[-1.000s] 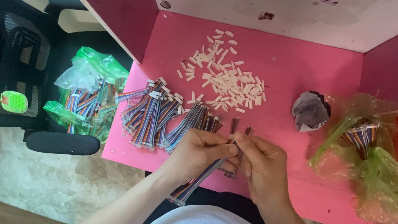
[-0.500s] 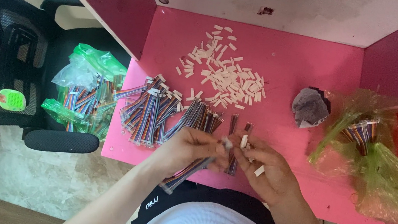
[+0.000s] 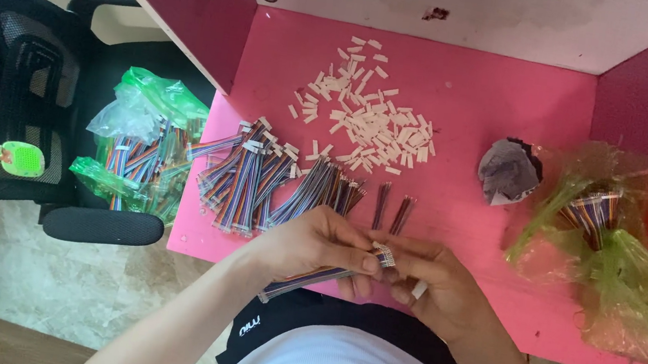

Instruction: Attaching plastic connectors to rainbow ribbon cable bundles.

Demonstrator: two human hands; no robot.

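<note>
Low in the frame's centre, left hand pinches a ribbon cable, light and floppy; right hand closes on its white connector end, best gripped there.

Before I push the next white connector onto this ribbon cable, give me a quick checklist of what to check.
1. Cable grip: left hand pinches the multicoloured ribbon cable near its end: ok.
2. Connector in hand: right hand meets the cable tip, and a small white connector piece shows between its fingers: ok.
3. Connector seated on the cable tip: fingers hide the joint: cannot tell.
4. Spare parts: pile of white connectors lies on the pink table: ok.
5. More cables: loose cable bundles lie just beyond the hands: ok.
</note>
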